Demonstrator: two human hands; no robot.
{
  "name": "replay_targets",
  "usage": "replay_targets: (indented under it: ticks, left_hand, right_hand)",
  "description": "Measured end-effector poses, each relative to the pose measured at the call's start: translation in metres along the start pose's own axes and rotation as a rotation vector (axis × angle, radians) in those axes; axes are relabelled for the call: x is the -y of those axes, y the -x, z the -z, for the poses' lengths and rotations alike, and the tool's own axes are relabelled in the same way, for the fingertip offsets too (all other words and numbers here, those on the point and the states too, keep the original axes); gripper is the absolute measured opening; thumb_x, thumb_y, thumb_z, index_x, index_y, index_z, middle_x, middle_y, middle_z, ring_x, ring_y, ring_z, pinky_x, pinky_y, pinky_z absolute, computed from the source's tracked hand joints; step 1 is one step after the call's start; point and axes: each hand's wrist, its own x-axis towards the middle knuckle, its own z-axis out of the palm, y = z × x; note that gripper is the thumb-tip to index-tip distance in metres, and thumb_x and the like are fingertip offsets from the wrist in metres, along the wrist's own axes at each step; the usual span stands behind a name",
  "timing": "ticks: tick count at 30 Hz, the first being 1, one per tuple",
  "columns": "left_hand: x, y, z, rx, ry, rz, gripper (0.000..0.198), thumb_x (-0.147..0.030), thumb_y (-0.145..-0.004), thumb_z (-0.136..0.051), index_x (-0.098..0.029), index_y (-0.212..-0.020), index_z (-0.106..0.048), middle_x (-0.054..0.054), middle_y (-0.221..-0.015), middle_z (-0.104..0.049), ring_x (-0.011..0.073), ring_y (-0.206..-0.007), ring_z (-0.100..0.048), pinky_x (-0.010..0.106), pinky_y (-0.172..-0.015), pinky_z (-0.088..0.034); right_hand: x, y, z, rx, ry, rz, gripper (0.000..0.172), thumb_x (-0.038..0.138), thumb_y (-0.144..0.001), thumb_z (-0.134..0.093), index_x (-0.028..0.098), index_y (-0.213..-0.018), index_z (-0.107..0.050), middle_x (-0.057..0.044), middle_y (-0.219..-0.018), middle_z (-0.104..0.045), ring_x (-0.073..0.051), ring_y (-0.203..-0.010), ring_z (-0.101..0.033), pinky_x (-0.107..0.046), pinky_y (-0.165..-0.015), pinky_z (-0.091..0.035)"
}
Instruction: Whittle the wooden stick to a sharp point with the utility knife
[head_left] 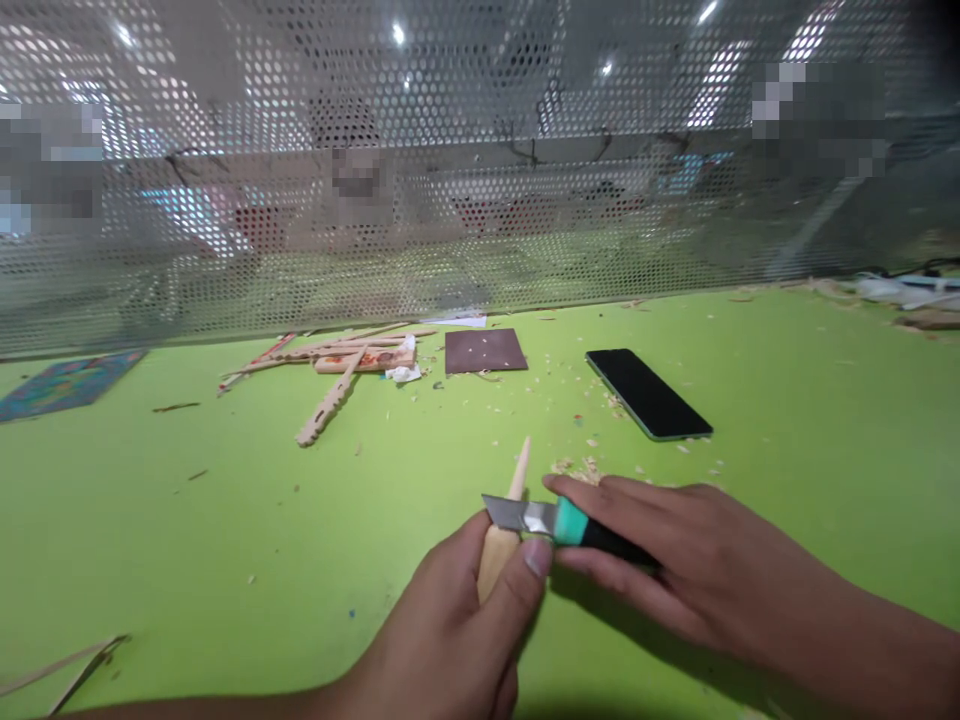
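Note:
My left hand (469, 610) is closed around a pale piece of wood (496, 562) whose thin tapered tip points away from me. In my right hand (667, 560) is a carving knife (574, 525) with a black and teal handle. Its short slanted blade (506, 511) lies across the wood where the thick part narrows to the tip. My left thumb rests close to the base of the blade. Just beyond my right fingers lies a small heap of wood shavings (581, 470).
A phone (649, 395) lies at the right on the green table (225, 560). Brown sandpaper (486, 350) and several carved wooden sticks (334, 400) lie farther back. A colourful mat (71, 385) is at the left. A perforated metal screen (420, 230) stands along the back edge.

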Motion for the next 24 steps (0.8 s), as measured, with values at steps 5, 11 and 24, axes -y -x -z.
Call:
replay_targets:
  ticks: [5, 11, 24]
  left_hand:
    - [0.002, 0.002, -0.004, 0.015, 0.123, 0.061, 0.050, -0.070, -0.094, -0.059, -0.020, -0.095, -0.052, -0.007, -0.067, -0.039, 0.0084, -0.054, -0.031, 0.020, -0.047, -0.026]
    - [0.005, 0.000, -0.001, 0.039, 0.161, 0.132, 0.049, -0.069, -0.095, -0.058, -0.021, -0.103, -0.053, -0.011, -0.058, -0.037, 0.0045, -0.038, -0.027, 0.016, -0.035, -0.023]
    - [-0.009, -0.004, 0.012, 0.127, 0.195, 0.101, 0.037, -0.048, -0.095, -0.072, -0.019, -0.090, -0.049, -0.010, -0.058, -0.049, 0.0030, -0.039, -0.044, 0.015, -0.042, -0.049]
  right_hand:
    - [-0.011, -0.003, 0.002, -0.075, 0.080, -0.104, 0.043, 0.045, -0.111, -0.038, 0.016, -0.135, -0.061, -0.012, -0.110, -0.080, -0.025, -0.077, -0.079, -0.036, -0.062, -0.062]
    - [-0.018, -0.003, 0.011, -0.222, 0.053, -0.109, 0.037, 0.040, -0.109, -0.047, 0.016, -0.132, -0.063, -0.012, -0.110, -0.080, -0.027, -0.084, -0.080, -0.034, -0.065, -0.061]
    - [-0.016, 0.001, 0.007, -0.094, -0.067, -0.193, 0.024, 0.033, -0.106, -0.048, 0.020, -0.124, -0.055, -0.007, -0.096, -0.077, -0.021, -0.071, -0.075, -0.031, -0.062, -0.057]
